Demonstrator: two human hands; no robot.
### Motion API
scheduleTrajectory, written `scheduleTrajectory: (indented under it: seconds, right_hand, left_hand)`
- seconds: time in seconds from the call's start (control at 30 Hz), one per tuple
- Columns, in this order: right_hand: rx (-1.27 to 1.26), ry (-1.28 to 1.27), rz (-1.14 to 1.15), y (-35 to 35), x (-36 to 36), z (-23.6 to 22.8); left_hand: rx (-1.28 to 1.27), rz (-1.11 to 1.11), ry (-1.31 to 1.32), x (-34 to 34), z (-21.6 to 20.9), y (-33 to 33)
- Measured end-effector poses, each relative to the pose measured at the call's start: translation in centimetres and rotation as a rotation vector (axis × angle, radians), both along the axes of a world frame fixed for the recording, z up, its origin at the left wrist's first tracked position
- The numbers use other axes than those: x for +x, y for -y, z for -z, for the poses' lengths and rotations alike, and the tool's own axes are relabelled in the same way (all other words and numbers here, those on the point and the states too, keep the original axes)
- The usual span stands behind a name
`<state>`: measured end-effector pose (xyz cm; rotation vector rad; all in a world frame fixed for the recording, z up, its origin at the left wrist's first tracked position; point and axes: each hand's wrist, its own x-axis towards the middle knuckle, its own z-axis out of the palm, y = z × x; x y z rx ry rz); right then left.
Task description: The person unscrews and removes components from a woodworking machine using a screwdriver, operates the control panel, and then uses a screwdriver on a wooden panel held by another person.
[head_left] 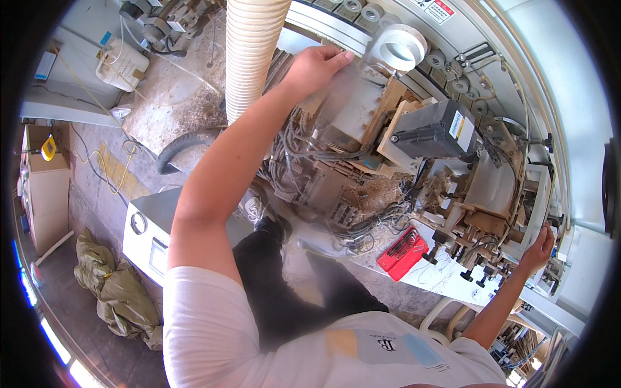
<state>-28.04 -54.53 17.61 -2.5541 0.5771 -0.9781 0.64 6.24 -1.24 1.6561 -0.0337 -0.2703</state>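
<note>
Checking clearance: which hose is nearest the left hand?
The thick, cream, ribbed hose, close beside the left hand; the dark grey hose is thinner and curves farther away.

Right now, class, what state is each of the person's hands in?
Left hand: thumb extended, fingers mostly hidden; grip cannot be told.
Right hand: small in view; open or closed cannot be told.

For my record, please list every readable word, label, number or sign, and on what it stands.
White rectangular sticker on the black box-shaped housing: too small to read.
Red-and-white warning sign on the white machine panel: too blurred to read.
White short-sleeved shirt: dark letters on the front, not copied here.
Any smaller marks: unreadable.
</note>
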Motion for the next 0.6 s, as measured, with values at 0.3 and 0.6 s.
scheduleTrajectory:
  seconds: [0.3,0.6]
  right_hand:
    - [-0.016,-0.015,0.015,-0.9,0.1,-0.3]
    - [-0.017,0.011,0.019,-0.4,0.0,0.0]
  left_hand:
    - [0.378,-0.059,0.117,0.4,-0.5,2.0]
    - [-0.525,-0.186,-0.355,1.3,-0.4,2.6]
